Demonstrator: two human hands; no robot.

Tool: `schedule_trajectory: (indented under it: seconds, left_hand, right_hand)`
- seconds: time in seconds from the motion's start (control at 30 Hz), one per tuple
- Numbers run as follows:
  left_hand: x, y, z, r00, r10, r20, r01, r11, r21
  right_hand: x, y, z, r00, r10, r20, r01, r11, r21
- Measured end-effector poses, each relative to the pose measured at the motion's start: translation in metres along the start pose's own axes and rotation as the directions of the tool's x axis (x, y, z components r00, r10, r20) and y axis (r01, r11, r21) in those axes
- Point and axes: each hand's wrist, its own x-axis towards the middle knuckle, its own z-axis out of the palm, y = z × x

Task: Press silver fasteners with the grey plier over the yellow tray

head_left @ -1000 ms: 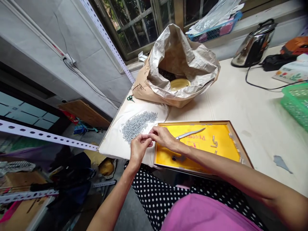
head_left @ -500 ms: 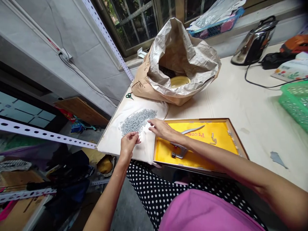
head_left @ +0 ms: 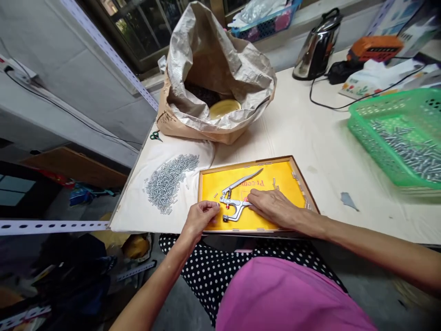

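Observation:
A pair of silver snap pliers with a spring lies in a shallow tray lined in yellow. My right hand is closed around the lower handle, covering most of it; the upper handle stands apart, raised. Just left of the jaws, my left hand is closed in a pinch. A small bright spot shows at its fingertips, too small to make out. On the white cloth left of the tray lies a heap of small metal pins. A few loose pins rest on the yellow lining.
Behind the heap stands a large open paper sack with a yellow bowl inside. Green-handled scissors lie by its left corner. At right, a green basket holds many metal pieces. A kettle stands at the back.
Both hands have left the pin heap and come over the tray. My right hand now grips the pliers, and my left hand pinches beside their jaws. The view has turned right.

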Motion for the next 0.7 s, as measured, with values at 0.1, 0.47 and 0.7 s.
schedule_trajectory:
  seconds: [0.1,0.47,0.7]
  left_hand:
    - [0.004,-0.004,0.005,0.999,-0.047,0.027,0.046,0.998,0.032]
    - [0.003,0.001,0.013,0.965,-0.222,0.137,0.198,0.965,0.173]
    - [0.018,0.009,0.007,0.889,-0.382,0.254,0.311,0.908,0.280]
  right_hand:
    - [0.001,0.007,0.005,0.993,-0.100,-0.064,0.101,0.995,0.006]
    - [0.001,0.013,0.008,0.961,-0.234,-0.145,0.233,0.972,-0.027]
    - [0.001,0.013,0.004,0.965,-0.230,-0.128,0.237,0.971,0.038]
